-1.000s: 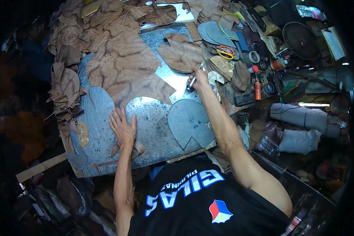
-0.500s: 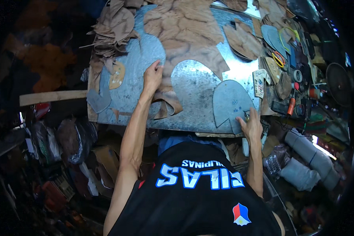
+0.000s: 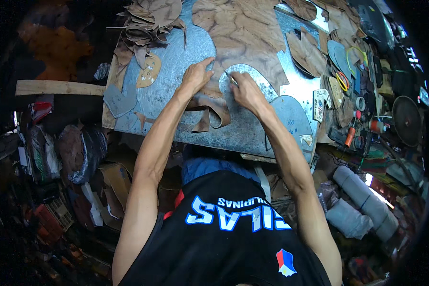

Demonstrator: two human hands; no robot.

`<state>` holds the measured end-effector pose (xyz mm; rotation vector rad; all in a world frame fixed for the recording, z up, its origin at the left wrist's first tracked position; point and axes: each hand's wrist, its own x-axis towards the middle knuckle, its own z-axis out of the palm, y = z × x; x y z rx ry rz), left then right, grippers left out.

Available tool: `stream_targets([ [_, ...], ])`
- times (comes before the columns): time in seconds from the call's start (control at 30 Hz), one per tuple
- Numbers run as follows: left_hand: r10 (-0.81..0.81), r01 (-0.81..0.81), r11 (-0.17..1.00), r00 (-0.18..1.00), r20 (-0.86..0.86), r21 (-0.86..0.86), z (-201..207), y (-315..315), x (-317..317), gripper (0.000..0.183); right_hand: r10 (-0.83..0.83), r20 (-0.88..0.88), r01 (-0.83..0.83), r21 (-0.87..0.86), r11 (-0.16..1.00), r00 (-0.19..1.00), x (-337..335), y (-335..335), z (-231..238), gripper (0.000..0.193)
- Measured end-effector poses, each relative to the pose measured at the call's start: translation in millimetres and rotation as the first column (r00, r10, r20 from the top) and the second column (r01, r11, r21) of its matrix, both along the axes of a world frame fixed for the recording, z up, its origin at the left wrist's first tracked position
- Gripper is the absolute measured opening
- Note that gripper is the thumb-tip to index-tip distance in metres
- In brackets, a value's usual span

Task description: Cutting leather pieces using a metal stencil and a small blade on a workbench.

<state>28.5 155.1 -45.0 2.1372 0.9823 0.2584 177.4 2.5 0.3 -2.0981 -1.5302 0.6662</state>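
A brown leather sheet point(image 3: 243, 33) with dark creases lies over the metal-topped table, its near part cut into curves. At its narrow left edge is my left hand point(image 3: 195, 78), index finger and thumb apart, touching the leather and holding nothing. My right hand point(image 3: 249, 93) is closed on a small knife point(image 3: 231, 78), whose thin tip points at the leather beside the rounded cut-out; its handle is mostly hidden by my fingers. Below my hands a leather strip point(image 3: 218, 113) curls up. A grey rounded template point(image 3: 291, 117) lies flat under my right forearm.
Leather scraps point(image 3: 150, 24) are heaped at the far left, near a tan template point(image 3: 148, 70) and a grey one point(image 3: 120, 101). Cut leather pieces point(image 3: 306, 52), scissors point(image 3: 342, 81) and a tape roll point(image 3: 360, 103) lie at the right. A wooden bar point(image 3: 59, 87) juts out left.
My right hand has moved from the grey template at the right edge up and left to the leather, with the knife. My left hand has its index finger stretched further out.
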Motion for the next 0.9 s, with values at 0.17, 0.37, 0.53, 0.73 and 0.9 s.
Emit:
stream_targets([
  [0.17, -0.086, 0.087, 0.996, 0.996, 0.011, -0.02, -6.9, 13.5, 2.9, 0.054, 0.026, 0.091, -0.037, 0.115, 0.993, 0.995, -6.3, 38.7, -19.7, 0.024],
  [0.37, -0.117, 0.091, 0.977, 0.985, -0.127, -0.193, 5.9, 14.4, 8.0, 0.054, -0.03, 0.09, 0.018, 0.131, 0.991, 0.995, -8.5, 40.2, -32.6, 0.027],
  [0.53, -0.04, 0.037, 0.998, 0.998, -0.058, -0.052, -4.0, 10.0, 8.0, 0.045, -0.038, 0.099, 0.025, 0.129, 0.991, 0.994, -8.6, 48.0, -34.0, 0.027],
  [0.73, -0.063, 0.057, 0.994, 0.996, -0.067, -0.089, 0.2, 11.3, 10.2, 0.045, -0.077, 0.097, 0.07, 0.071, 0.995, 0.992, -15.0, 27.2, -25.3, 0.027],
  [0.9, -0.086, 0.083, 0.993, 0.996, -0.037, -0.09, -3.2, 14.9, 5.7, 0.046, -0.122, 0.078, 0.119, 0.048, 0.992, 0.989, -21.1, -26.6, -16.2, 0.032],
])
